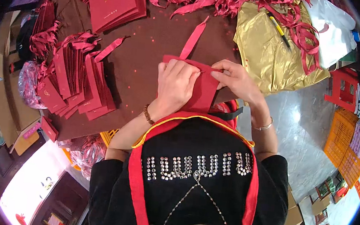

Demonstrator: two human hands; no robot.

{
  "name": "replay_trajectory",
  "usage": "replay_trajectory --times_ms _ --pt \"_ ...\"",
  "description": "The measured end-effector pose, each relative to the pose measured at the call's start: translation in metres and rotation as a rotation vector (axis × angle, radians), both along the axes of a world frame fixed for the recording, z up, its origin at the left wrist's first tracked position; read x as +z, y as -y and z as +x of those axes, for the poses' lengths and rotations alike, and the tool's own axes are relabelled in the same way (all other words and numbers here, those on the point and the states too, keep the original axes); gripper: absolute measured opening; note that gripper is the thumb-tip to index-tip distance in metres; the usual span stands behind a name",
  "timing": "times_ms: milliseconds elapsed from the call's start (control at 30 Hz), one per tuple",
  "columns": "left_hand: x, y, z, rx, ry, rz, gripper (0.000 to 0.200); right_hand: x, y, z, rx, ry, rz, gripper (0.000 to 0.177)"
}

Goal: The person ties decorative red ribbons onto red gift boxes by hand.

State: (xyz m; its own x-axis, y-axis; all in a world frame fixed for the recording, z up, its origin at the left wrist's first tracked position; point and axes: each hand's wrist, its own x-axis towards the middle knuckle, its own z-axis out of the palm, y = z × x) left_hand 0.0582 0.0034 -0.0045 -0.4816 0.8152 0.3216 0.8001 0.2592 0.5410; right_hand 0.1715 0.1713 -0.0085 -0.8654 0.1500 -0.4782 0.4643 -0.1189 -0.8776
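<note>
A dark red card or flat paper bag [203, 91] lies at the table edge in front of my body, under both hands. My left hand [176, 83] rests on its left part with fingers curled in a pinch near the top edge. At the upper right corner, the thumb and fingers of my right hand [236, 79] pinch the edge. A red ribbon [194, 38] sticks out beyond the top edge and lies on the brown table. What sits between the left fingertips is too small to make out.
Red cards with ribbons [73, 81] lie fanned out at left. A stack of red cards [114, 4] with gold print lies farther back, beside a heap of red ribbons [224, 0]. Gold sheeting [254, 46] with a yellow-black pen [279, 31] covers the right corner. Orange crates [340, 135] stand right.
</note>
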Motion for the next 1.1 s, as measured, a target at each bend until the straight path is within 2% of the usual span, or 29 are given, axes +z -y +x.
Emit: replay_trajectory --times_ms 233,400,600,800,1033,1100 --pt "0.008 -0.004 0.002 -0.022 -0.018 -0.046 0.007 0.004 0.004 0.0 -0.006 -0.027 -0.018 0.019" --pt "0.016 -0.005 0.002 -0.099 -0.199 -0.13 0.006 0.005 0.012 -0.002 0.038 -0.206 0.434 0.015" --pt "0.022 -0.005 0.003 -0.082 -0.235 -0.19 0.005 0.017 0.021 -0.005 -0.011 -0.294 0.591 0.017" --pt "0.025 -0.005 0.006 -0.074 -0.245 -0.175 0.004 0.017 0.026 -0.005 -0.051 -0.248 0.53 0.017" --pt "0.024 -0.007 0.008 -0.056 -0.247 -0.147 0.004 0.015 0.03 -0.003 -0.091 -0.287 0.583 0.017" --pt "0.02 -0.005 0.007 -0.07 -0.257 -0.157 0.004 0.015 0.026 -0.003 -0.073 -0.258 0.512 0.016"
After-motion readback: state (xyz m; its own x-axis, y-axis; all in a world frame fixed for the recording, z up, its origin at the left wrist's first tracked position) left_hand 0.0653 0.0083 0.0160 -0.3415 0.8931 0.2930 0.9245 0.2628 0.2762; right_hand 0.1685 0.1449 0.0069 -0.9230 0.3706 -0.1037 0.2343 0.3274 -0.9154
